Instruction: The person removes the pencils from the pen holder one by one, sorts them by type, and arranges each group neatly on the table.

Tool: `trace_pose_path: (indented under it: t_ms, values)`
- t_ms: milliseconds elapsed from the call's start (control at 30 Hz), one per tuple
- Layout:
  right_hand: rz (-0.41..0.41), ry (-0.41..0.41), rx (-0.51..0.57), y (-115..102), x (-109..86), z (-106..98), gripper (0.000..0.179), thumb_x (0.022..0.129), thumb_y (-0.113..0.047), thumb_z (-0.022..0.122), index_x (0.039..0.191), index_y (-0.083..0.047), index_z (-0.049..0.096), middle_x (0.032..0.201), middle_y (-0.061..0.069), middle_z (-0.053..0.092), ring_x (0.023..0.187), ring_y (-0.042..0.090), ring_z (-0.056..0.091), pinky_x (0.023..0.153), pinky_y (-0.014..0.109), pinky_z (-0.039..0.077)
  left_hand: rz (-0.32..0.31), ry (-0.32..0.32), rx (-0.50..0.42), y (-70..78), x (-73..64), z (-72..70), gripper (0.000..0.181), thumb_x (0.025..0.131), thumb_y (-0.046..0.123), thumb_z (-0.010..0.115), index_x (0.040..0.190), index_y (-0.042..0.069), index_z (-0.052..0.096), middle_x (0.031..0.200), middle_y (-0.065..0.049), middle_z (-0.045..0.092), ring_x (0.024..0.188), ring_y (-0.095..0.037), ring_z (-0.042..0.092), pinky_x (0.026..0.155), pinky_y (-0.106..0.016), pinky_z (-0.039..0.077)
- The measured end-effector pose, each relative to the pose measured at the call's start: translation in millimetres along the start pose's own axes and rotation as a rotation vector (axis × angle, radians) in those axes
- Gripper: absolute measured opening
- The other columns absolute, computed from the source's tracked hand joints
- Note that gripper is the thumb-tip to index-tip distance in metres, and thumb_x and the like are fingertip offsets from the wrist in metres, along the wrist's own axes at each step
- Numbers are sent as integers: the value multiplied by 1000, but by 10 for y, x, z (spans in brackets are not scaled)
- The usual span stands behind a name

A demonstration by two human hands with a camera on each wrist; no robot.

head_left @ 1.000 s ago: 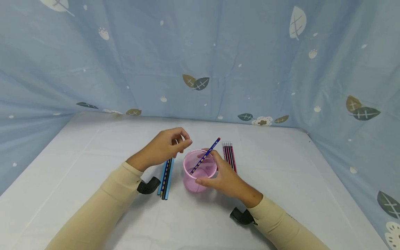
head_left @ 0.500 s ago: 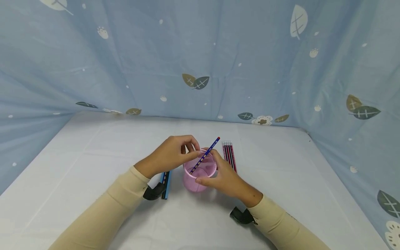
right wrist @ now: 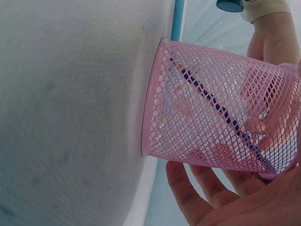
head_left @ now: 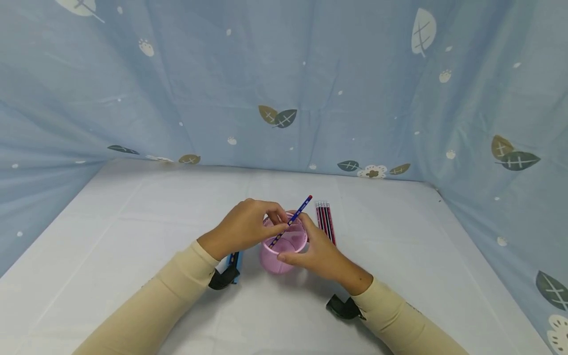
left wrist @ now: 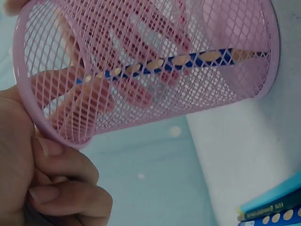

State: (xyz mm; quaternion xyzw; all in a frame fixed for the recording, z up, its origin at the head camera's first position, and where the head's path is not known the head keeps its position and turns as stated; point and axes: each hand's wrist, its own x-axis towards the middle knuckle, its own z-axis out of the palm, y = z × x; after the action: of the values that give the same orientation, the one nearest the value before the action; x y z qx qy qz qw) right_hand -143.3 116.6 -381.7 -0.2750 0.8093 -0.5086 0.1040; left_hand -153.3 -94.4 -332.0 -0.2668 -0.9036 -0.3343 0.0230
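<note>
A pink mesh pencil cup (head_left: 276,264) stands upright on the white table, tilted only by camera angle in the wrist views. Inside it leans a blue patterned pencil (head_left: 303,205) with a red end; its sharpened tip is at the cup's bottom. My right hand (head_left: 326,254) holds the cup from the right, thumb in front and fingers behind the mesh. At the rim, my left hand (head_left: 248,223) pinches the pencil with thumb and forefinger, partly inside the cup. Its other fingers (left wrist: 70,188) are curled outside the cup in the left wrist view.
Several blue and dark pencils (head_left: 236,268) lie left of the cup, partly under my left wrist. Several red-and-black striped pencils (head_left: 326,223) lie to the right, behind my right hand. A blue patterned curtain (head_left: 284,74) hangs behind the table.
My left hand has moved right and down from beside the cup to the rim, and its fingertips have closed on the pencil. The right hand and cup have stayed in place.
</note>
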Motion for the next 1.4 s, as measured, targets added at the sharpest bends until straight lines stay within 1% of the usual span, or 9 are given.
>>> trace_pose_path:
  t_ms: [100, 167, 367, 500, 600, 767, 933, 1200, 1400]
  values:
    - [-12, -6, 5, -20, 11, -10, 76, 84, -30, 82, 145, -24, 37, 141, 0, 54, 124, 21, 59, 98, 43, 55, 2, 19, 47, 22, -1, 12, 11, 86, 27, 80, 93, 21, 74, 81, 13, 72, 73, -1, 63, 67, -23, 50]
    - [-15, -8, 3, -27, 16, -14, 77, 84, -31, 81, 145, -23, 37, 143, -1, 52, 125, 19, 58, 99, 43, 55, -14, 29, 73, 44, -5, 19, 12, 86, 28, 80, 93, 20, 74, 83, 12, 73, 75, -2, 64, 68, -24, 52]
    - [16, -5, 4, -6, -5, -2, 77, 83, -30, 82, 145, -21, 37, 141, 0, 55, 124, 22, 58, 97, 41, 55, -87, 57, 188, 153, -19, 82, 14, 84, 32, 81, 87, 21, 73, 81, 10, 74, 70, -5, 65, 58, -23, 50]
    - [18, 2, 8, 1, -24, 1, 77, 83, -29, 82, 144, -21, 37, 140, 2, 55, 124, 25, 59, 97, 42, 55, -108, 90, 232, 207, -25, 112, 16, 82, 33, 83, 86, 20, 75, 80, 10, 75, 67, -8, 66, 55, -24, 49]
    - [22, 3, 16, -5, -34, -1, 77, 83, -29, 82, 145, -21, 37, 141, 2, 55, 125, 25, 58, 98, 44, 54, -110, 103, 251, 222, -26, 123, 15, 81, 33, 83, 87, 20, 78, 81, 9, 76, 68, -11, 67, 53, -26, 49]
    - [22, -4, 20, -12, -37, 6, 77, 83, -30, 82, 145, -23, 37, 142, 0, 54, 126, 23, 57, 100, 44, 53, -97, 94, 280, 219, -24, 131, 16, 81, 32, 83, 92, 20, 81, 84, 7, 77, 70, -12, 69, 52, -26, 50]
    - [10, -3, 28, 1, -28, 13, 79, 83, -30, 82, 146, -22, 36, 142, 0, 53, 125, 23, 58, 100, 43, 54, -108, 71, 277, 223, -18, 121, 15, 81, 30, 83, 95, 23, 82, 85, 7, 78, 69, -9, 67, 51, -25, 48]
    - [14, -4, 39, 22, -37, 9, 80, 83, -30, 82, 147, -20, 35, 142, 0, 53, 124, 21, 58, 100, 42, 54, -119, 53, 224, 212, -4, 119, 9, 82, 28, 83, 90, 23, 82, 84, 8, 77, 73, -9, 69, 56, -28, 52]
    - [2, -2, 28, 20, -29, 7, 79, 84, -29, 81, 147, -21, 35, 143, -1, 53, 125, 17, 57, 101, 41, 53, -114, 12, 118, 132, 6, 101, 8, 83, 27, 82, 90, 22, 80, 83, 11, 76, 72, -3, 66, 59, -24, 50]
